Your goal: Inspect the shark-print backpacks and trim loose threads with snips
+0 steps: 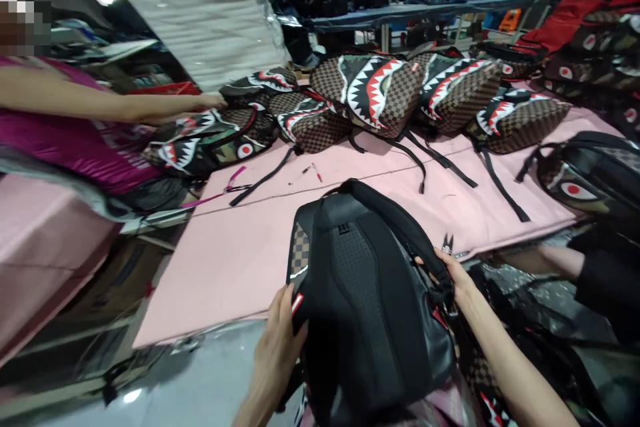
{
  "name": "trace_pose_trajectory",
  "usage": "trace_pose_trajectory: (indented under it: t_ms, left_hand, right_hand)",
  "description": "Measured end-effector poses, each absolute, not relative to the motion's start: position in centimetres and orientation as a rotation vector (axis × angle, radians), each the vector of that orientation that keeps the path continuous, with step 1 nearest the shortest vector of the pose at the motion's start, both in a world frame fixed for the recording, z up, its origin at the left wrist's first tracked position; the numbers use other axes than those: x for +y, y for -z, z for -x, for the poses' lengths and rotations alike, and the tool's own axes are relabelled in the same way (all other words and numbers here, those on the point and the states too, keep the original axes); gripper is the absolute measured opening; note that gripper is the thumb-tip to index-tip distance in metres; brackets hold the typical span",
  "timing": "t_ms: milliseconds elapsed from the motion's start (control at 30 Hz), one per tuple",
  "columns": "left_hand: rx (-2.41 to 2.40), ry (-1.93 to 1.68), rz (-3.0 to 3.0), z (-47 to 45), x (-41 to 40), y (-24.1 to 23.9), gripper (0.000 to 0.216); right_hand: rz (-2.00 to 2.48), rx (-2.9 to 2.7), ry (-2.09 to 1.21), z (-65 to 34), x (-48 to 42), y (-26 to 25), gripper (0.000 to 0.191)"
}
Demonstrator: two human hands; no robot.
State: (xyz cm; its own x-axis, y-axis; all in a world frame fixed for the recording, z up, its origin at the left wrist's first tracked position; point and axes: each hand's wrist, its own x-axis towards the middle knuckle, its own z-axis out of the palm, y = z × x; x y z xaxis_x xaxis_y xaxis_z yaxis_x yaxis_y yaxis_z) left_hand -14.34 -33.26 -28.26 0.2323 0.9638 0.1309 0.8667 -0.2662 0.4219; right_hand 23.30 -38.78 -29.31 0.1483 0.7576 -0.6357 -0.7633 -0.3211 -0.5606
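Note:
A black backpack (360, 293) leans on the near edge of the pink table (230, 267), its padded back and shoulder straps turned up toward me. A strip of brown checked fabric shows along its left side. My left hand (280, 327) grips the left edge, thumb on the black back panel and fingers around the side. At the other side my right hand (450, 273) is closed around the right shoulder strap (405, 220); part of its fingers is hidden behind the strap. Thread snips (448, 243) lie on the table just beyond my right hand.
Several checked backpacks with shark-mouth prints (375, 93) line the far side of the table, straps trailing toward me. A person in a magenta shirt (95, 133) reaches among them at left. Another person's arm (545, 260) is at right. A red pen (317, 172) lies mid-table.

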Motion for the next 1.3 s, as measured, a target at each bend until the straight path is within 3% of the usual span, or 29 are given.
trace_pose_trajectory:
  t_ms: [133,300,567,733,1300]
  left_hand:
    - [1.694,-0.870,-2.079,13.7,-26.3,25.0,0.052]
    - [1.555,-0.912,-1.587,12.3,-19.1,24.3,0.048]
    - [0.921,-1.052,-0.741,14.8,-19.3,27.0,0.036]
    - [0.773,-1.002,-0.393,16.2,-19.0,28.9,0.038]
    - [0.561,-0.912,-0.384,16.6,-19.0,28.3,0.045]
  right_hand:
    - [1.226,-0.014,-1.484,-23.5,-39.0,30.0,0.020]
    - [1.326,-0.094,-1.468,-24.1,-38.6,31.0,0.026]
    - [1.345,0.024,-1.490,-24.4,-38.6,30.9,0.037]
    - [1.370,-0.022,-1.531,-24.8,-38.7,30.9,0.039]
    - [1.697,-0.346,-1.355,-23.2,-40.5,28.4,0.042]
